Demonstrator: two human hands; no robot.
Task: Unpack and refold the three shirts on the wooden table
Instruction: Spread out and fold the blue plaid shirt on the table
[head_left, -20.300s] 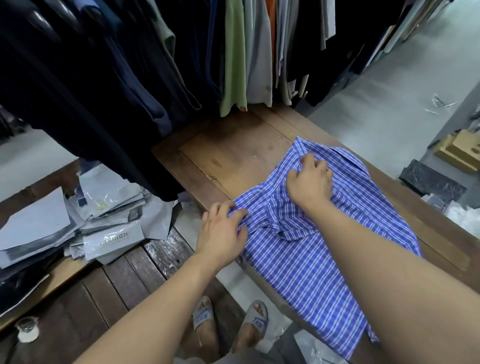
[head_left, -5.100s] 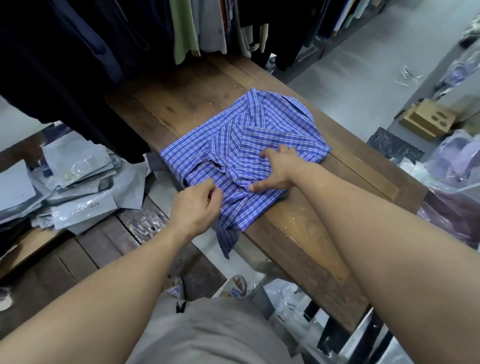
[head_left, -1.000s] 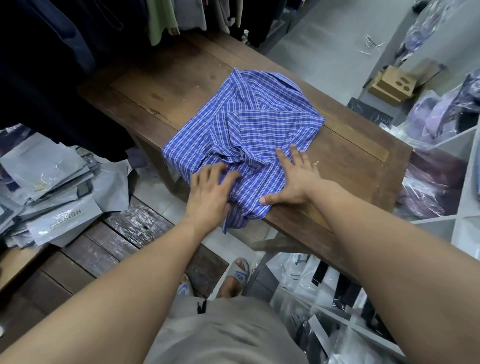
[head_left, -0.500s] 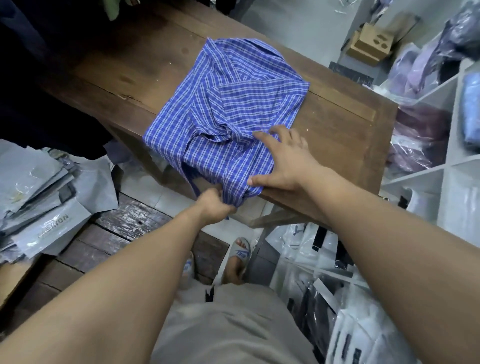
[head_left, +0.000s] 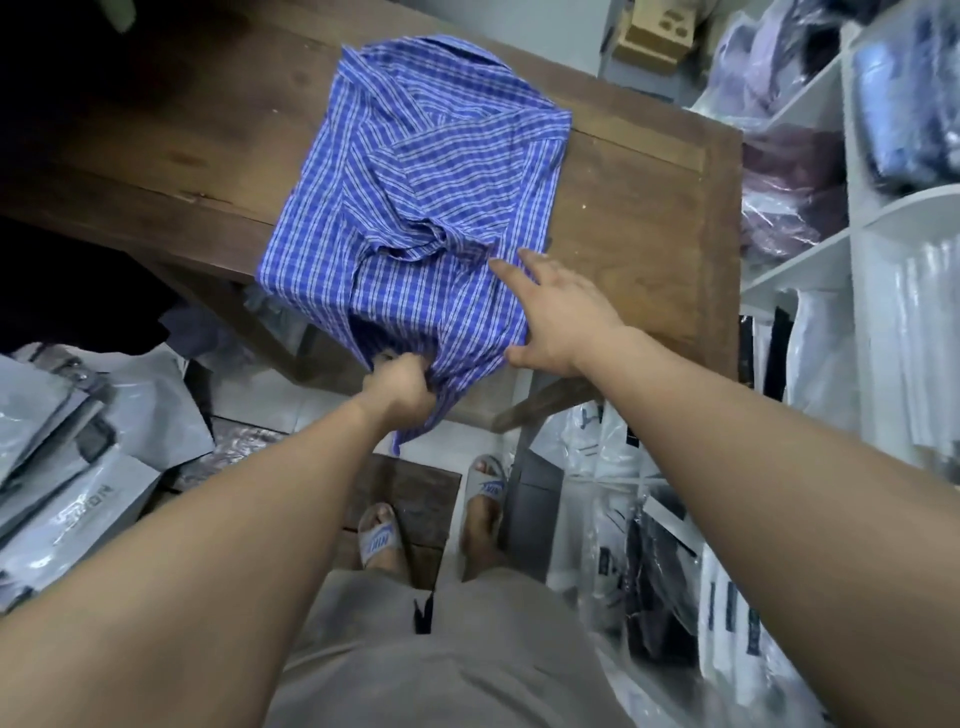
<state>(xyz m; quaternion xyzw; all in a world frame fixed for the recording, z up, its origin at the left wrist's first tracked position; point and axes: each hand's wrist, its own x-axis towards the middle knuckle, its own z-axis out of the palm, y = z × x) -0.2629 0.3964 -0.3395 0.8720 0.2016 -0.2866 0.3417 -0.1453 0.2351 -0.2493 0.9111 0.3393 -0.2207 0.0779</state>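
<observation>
Left hand (head_left: 402, 384) is clenching the shirt (head_left: 415, 208) hem, tautening it; right hand (head_left: 558, 312) is lying flat, anchoring the fold on the table (head_left: 649, 218).

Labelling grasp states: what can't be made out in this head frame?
- Head view, left hand: fingers buried in the hem of the blue checked shirt it grips.
- Head view, shirt's underside: pressed against the wooden table.
- Head view, other two shirts: not identifiable; bagged garments at right are blurred behind glossy plastic.
</observation>
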